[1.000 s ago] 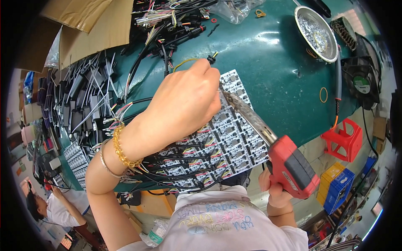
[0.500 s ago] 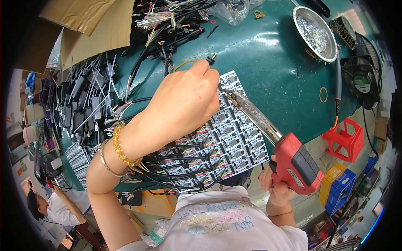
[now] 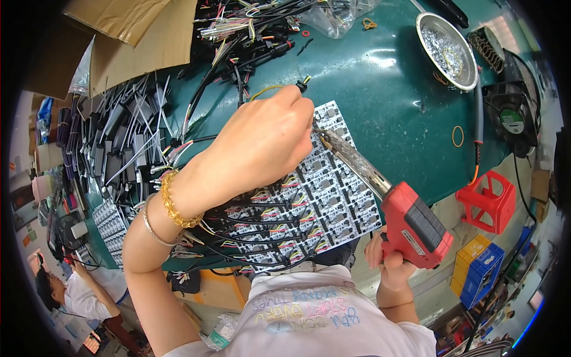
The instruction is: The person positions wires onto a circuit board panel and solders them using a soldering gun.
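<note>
My left hand (image 3: 264,134) is closed in a pinch over the upper left part of a white circuit board panel (image 3: 327,196). Its fingertips face down and away, so what they pinch is hidden. My right hand (image 3: 394,265) grips a red gun-shaped soldering iron (image 3: 413,226) from below. The iron's metal barrel slants up and left, and its dark tip ends at the board beside my left fingers. Black cables (image 3: 262,221) with yellow, red and white wire ends lie across the panel's left half, lined up along its rows of small boards.
More cables (image 3: 232,35) and black parts with zip ties (image 3: 128,137) pile up at the left and back. A metal bowl of solder scraps (image 3: 446,50), a coiled iron holder (image 3: 488,50) and a fan (image 3: 511,116) stand at the right. A red stool (image 3: 488,202) is beyond the table edge.
The soldering iron and my right hand have shifted slightly left and up, with the tip still close by my left fingers. My left hand has barely moved.
</note>
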The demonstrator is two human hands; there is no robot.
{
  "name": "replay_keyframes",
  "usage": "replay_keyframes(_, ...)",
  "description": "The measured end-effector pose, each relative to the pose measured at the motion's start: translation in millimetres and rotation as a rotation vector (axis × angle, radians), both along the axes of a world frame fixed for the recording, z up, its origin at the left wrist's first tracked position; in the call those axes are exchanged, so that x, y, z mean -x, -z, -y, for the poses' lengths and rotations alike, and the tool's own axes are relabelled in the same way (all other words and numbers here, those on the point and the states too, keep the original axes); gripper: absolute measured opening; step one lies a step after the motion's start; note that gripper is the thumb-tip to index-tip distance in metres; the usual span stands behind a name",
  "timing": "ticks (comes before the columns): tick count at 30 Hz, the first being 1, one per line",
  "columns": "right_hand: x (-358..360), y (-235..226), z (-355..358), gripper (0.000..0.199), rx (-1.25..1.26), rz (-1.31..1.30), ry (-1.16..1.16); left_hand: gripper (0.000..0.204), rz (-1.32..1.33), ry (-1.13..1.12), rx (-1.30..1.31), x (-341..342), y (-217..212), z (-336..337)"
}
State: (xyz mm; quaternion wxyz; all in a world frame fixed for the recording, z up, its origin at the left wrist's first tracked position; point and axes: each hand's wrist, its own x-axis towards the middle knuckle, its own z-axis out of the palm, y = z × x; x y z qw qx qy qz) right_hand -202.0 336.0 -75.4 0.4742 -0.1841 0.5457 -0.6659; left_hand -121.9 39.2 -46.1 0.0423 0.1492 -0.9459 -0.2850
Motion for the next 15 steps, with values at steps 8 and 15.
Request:
replay_keyframes(8, -3, 13, -4, 0.068, -0.214, -0.462, 0.047, 0.008, 0.009, 0.058, -0.012, 7, 1, 7)
replay_keyframes(15, 0, 2, -7, 0.048, -0.162, -0.290, 0.075, 0.008, 0.079, 0.055, 0.009, 10, -2, 6)
